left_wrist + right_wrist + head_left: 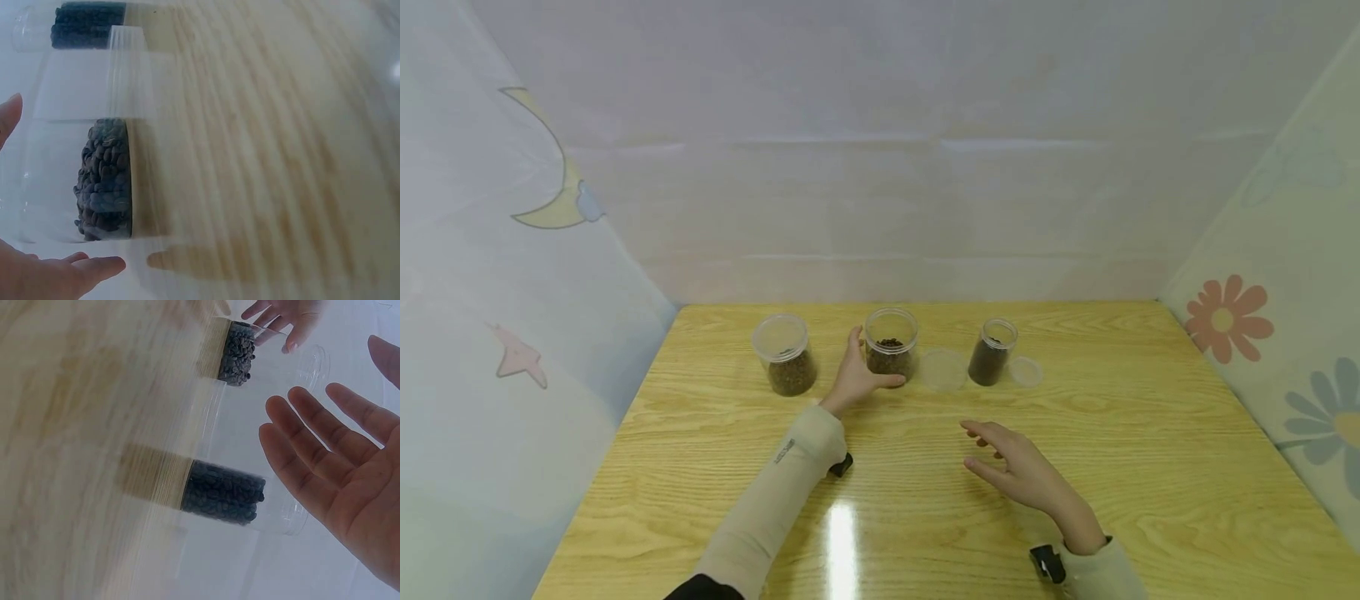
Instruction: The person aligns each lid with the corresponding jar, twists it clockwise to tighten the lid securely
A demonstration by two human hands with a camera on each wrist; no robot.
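My left hand (854, 379) reaches forward across a yellow wood-grain table (677, 450) to a wide, clear cylindrical jar (892, 346), partly filled with dark beans. The fingers are at the jar's left and the thumb at its near side, all uncurled rather than clenched; the left wrist view is soft and cropped, so I cannot tell whether they touch the plastic-looking wall.

My right hand (1018, 468) hovers above the table, nearer to me, relaxed and free, fingers loosely extended.

The wide jar stands upright in the middle of a row of 3. To its left is a clear cylindrical jar of brown contents (792, 372); to its right is a narrower clear jar of dark beans (989, 360). Between the 2 bean jars lies a flat, translucent round disc (943, 370); a smaller translucent disc (1026, 372) lies just right of the narrow jar.
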